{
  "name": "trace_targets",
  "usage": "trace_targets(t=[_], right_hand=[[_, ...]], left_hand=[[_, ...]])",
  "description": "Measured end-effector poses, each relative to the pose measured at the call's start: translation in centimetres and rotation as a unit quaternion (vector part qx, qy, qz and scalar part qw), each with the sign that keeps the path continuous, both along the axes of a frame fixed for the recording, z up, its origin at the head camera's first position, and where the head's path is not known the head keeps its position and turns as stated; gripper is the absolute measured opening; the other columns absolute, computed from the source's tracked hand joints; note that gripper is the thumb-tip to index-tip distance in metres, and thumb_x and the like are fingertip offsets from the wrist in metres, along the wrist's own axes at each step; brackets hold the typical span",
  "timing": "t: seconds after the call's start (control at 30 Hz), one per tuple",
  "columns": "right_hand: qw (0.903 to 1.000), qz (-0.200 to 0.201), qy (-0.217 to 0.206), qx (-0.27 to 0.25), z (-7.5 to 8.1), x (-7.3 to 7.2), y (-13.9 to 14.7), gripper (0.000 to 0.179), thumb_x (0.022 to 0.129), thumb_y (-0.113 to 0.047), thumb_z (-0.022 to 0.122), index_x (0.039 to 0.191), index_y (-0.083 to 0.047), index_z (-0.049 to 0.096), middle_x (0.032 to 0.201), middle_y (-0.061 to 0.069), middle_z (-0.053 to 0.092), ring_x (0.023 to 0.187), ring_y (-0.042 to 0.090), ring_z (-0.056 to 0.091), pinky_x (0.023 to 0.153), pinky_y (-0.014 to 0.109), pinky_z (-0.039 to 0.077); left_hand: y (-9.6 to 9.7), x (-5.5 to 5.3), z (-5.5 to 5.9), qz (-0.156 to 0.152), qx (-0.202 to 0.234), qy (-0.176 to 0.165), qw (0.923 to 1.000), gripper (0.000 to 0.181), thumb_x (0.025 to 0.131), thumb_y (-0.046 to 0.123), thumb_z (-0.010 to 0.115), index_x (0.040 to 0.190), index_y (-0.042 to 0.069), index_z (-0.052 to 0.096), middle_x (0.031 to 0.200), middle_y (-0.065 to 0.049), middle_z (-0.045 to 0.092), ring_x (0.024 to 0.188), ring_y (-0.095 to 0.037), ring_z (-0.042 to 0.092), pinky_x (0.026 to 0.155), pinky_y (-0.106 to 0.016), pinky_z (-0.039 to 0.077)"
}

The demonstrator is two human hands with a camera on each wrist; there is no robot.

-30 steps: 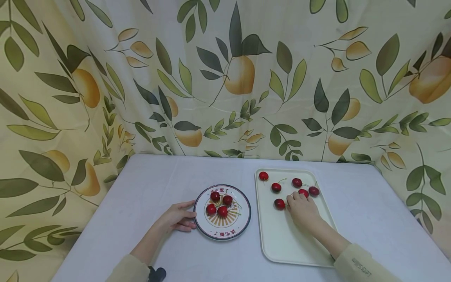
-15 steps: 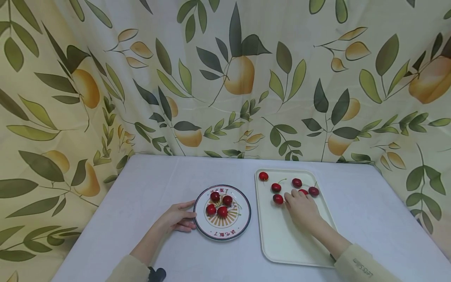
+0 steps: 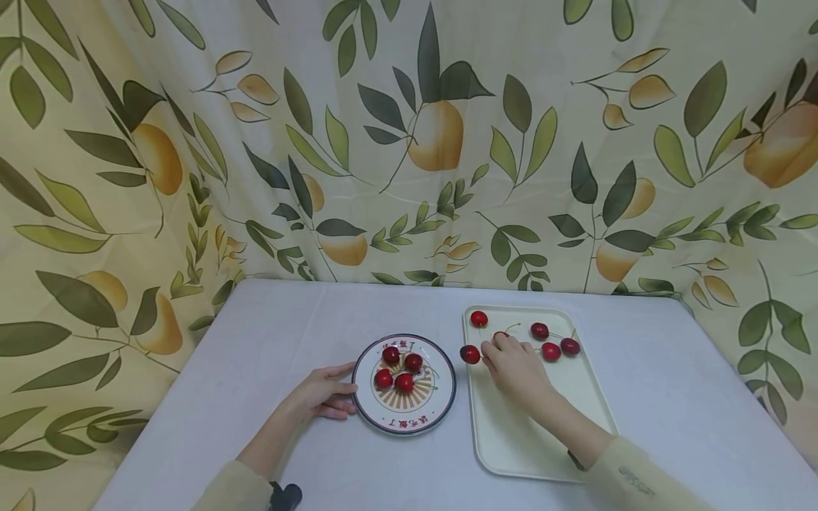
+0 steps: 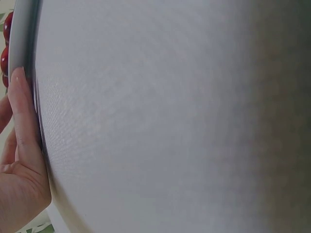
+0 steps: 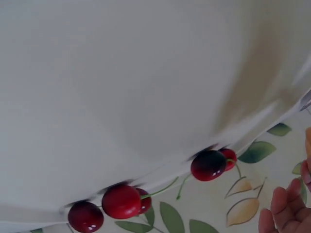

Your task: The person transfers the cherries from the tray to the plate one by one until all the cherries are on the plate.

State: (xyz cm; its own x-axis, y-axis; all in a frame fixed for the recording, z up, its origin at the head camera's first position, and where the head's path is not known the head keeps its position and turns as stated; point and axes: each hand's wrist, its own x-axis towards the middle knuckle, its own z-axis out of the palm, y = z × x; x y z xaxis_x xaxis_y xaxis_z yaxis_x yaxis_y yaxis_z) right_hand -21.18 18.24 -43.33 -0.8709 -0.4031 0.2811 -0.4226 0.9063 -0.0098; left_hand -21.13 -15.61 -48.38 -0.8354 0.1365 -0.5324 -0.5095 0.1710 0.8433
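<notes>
My right hand (image 3: 520, 369) pinches a cherry's stem over the left part of the cream tray (image 3: 530, 447). The dark red cherry (image 3: 469, 354) on that stem is at the tray's left rim. In the right wrist view only some fingertips (image 5: 286, 208) show, and the stem grip is hidden. Beside the patterned plate (image 3: 383, 422), my left hand (image 3: 322, 394) touches the rim with extended fingers. A cherry (image 3: 404, 383) lies on the plate with several others. In the left wrist view a finger (image 4: 22, 102) lies along the plate's side (image 4: 23, 39).
More cherries lie on the tray: one (image 3: 478, 319) at its far left corner, one (image 3: 551, 351) right of my hand, and others behind it. A white cloth (image 3: 307, 312) covers the table. A curtain printed with fruit and leaves (image 3: 434, 135) hangs behind.
The right hand has moved left over the tray, bringing the cherry to its left rim. A cherry formerly half covered by that hand now shows. The left hand and plate have stayed put.
</notes>
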Motion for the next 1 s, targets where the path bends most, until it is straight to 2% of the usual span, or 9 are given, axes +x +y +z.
trace_targets(t=[0.23,0.47,0.73,1.0], right_hand=[[0.9995,0.016,-0.023,0.011,0.1,0.1,-2.8,0.021,0.078,-0.015,0.072,0.096,-0.012,0.063,0.080,0.005,0.052,0.076,0.021,0.050,0.065,0.033,0.044],[0.9980,0.050,-0.033,0.020,0.2,0.5,-5.6,0.017,0.081,-0.017,0.070,0.095,-0.012,0.062,0.081,0.004,0.051,0.078,0.020,0.049,0.072,0.035,0.047],[0.9948,0.082,-0.047,0.038,0.0,1.3,-8.6,0.027,0.078,-0.018,0.073,0.103,-0.013,0.063,0.094,0.007,0.057,0.089,0.022,0.053,0.081,0.039,0.048],[0.9882,0.128,-0.037,0.076,-0.5,2.2,-10.6,0.035,0.076,-0.023,0.074,0.108,-0.015,0.062,0.098,0.005,0.057,0.090,0.020,0.052,0.077,0.032,0.048]], left_hand=[[0.0,0.0,0.1,-0.006,-0.002,0.005,1.0000,0.058,0.085,0.008,0.061,0.139,0.011,0.040,0.072,-0.009,0.066,0.058,-0.017,0.066,0.057,-0.033,0.057],[0.0,0.0,0.2,-0.010,-0.006,0.007,0.9999,0.057,0.086,0.008,0.061,0.139,0.011,0.040,0.071,-0.008,0.066,0.058,-0.017,0.066,0.058,-0.033,0.057],[0.0,0.0,0.2,-0.006,-0.009,0.004,0.9999,0.057,0.086,0.008,0.061,0.139,0.012,0.040,0.076,-0.010,0.067,0.059,-0.018,0.066,0.058,-0.033,0.057],[0.0,0.1,0.4,-0.008,-0.006,0.003,0.9999,0.057,0.086,0.007,0.060,0.139,0.011,0.040,0.076,-0.009,0.067,0.058,-0.017,0.066,0.058,-0.033,0.057]])
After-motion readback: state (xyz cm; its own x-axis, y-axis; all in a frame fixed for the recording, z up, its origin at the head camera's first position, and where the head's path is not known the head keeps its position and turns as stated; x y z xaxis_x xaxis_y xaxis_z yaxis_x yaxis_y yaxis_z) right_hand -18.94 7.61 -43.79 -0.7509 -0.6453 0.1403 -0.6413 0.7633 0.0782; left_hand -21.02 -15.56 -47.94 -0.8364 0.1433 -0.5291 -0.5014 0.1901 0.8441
